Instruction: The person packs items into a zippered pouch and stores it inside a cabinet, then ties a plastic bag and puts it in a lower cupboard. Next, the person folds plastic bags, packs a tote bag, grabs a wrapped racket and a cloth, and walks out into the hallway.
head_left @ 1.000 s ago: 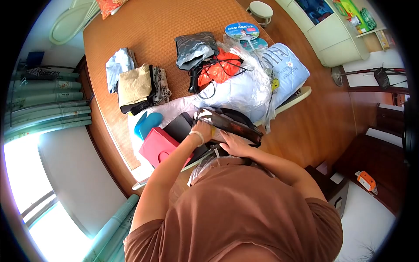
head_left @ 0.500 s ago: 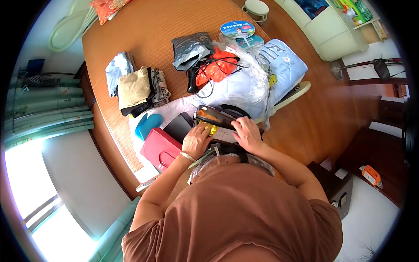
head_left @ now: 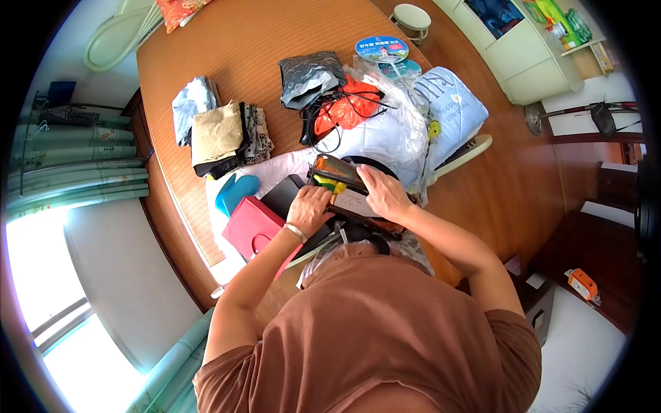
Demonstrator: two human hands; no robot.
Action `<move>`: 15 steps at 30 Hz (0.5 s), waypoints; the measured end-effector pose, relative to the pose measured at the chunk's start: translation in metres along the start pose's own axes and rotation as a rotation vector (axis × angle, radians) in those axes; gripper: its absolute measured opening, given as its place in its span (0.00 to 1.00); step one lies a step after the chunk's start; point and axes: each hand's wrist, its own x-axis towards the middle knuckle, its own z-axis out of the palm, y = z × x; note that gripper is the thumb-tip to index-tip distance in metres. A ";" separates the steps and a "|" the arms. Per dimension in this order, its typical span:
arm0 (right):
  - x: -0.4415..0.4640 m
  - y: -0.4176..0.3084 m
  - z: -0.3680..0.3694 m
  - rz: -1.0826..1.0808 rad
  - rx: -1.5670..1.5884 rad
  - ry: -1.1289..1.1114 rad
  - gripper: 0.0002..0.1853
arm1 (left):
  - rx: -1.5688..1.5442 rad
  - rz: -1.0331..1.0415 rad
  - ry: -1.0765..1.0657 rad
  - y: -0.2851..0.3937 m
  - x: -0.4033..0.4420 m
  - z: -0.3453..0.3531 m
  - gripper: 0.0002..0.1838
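A dark bag (head_left: 337,166) with a clear-looking panel lies at the near edge of the bed, its top open. Inside show something yellow (head_left: 333,184) and a pale item with small print (head_left: 352,202). My left hand (head_left: 310,208) rests at the bag's left side, its fingers bent over the edge; what they grip, if anything, is hidden. My right hand (head_left: 383,195) lies on the right part of the bag with its fingers pressed together on the dark rim. Left of my left hand are a red bag (head_left: 252,227) and a black folder-like item (head_left: 279,196).
Folded clothes (head_left: 217,138) lie on the bed mat (head_left: 227,41). Beyond the bag are a grey plastic package (head_left: 311,72), an orange-red bag (head_left: 350,103) with black cords, clear plastic, a blue quilt pack (head_left: 451,103) and round fans (head_left: 381,49). A blue object (head_left: 237,193) sits at left.
Both hands have shifted from pressing close on the bag to its two sides. The bag's top has opened, and the yellow thing and printed pale item now show more.
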 end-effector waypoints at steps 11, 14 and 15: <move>-0.012 0.002 0.001 -0.012 0.005 0.057 0.35 | -0.237 0.070 -0.267 -0.046 0.038 0.004 0.28; -0.020 0.007 0.005 0.020 0.017 0.060 0.35 | -0.778 -0.255 -0.254 -0.047 0.032 0.006 0.23; -0.021 0.005 0.005 0.027 0.019 0.062 0.35 | -0.777 -0.263 -0.193 -0.043 0.027 0.009 0.17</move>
